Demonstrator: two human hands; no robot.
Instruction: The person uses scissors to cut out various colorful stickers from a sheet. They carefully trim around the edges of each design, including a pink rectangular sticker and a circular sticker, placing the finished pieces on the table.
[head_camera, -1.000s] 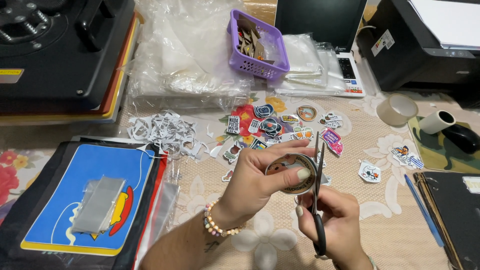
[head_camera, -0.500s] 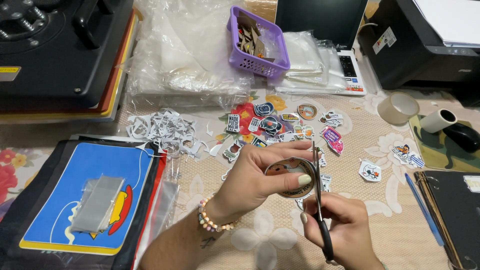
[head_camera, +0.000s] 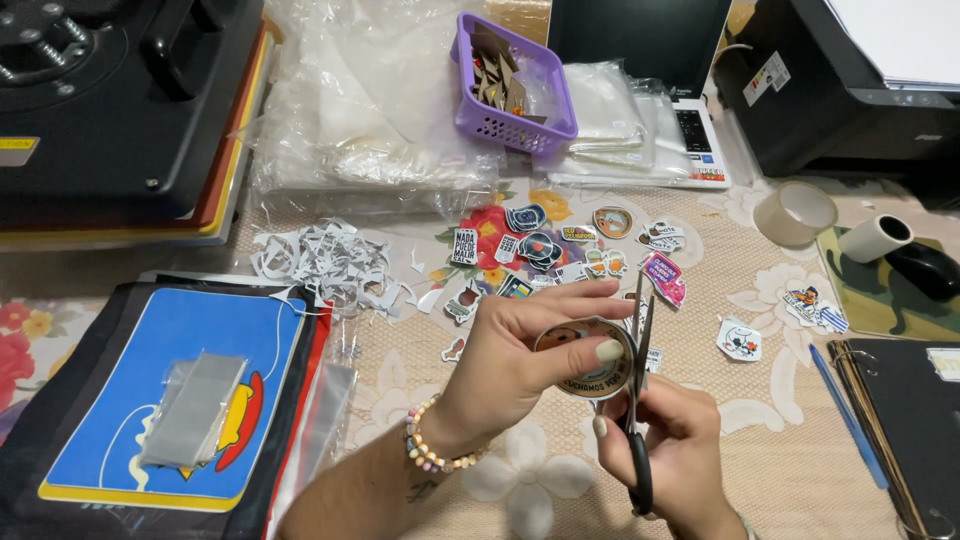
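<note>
My left hand (head_camera: 520, 355) pinches a round printed sticker (head_camera: 585, 358) between thumb and fingers at the centre of the view. A bead bracelet is on that wrist. My right hand (head_camera: 675, 455) grips black scissors (head_camera: 638, 400), blades pointing up along the sticker's right edge. Several cut-out stickers (head_camera: 545, 245) lie spread on the floral tablecloth just beyond the hands. A heap of white paper trimmings (head_camera: 325, 262) lies to the left of them.
A purple basket (head_camera: 510, 85) and clear plastic bags sit at the back. A black press fills the top left, a printer (head_camera: 850, 80) the top right. A blue-and-black cloth item (head_camera: 170, 390) lies left; tape roll (head_camera: 795, 212), mouse and a black binder (head_camera: 905, 420) stand right.
The scissors and both hands have shifted slightly; the sticker has turned a little in my left hand. Everything else stays put.
</note>
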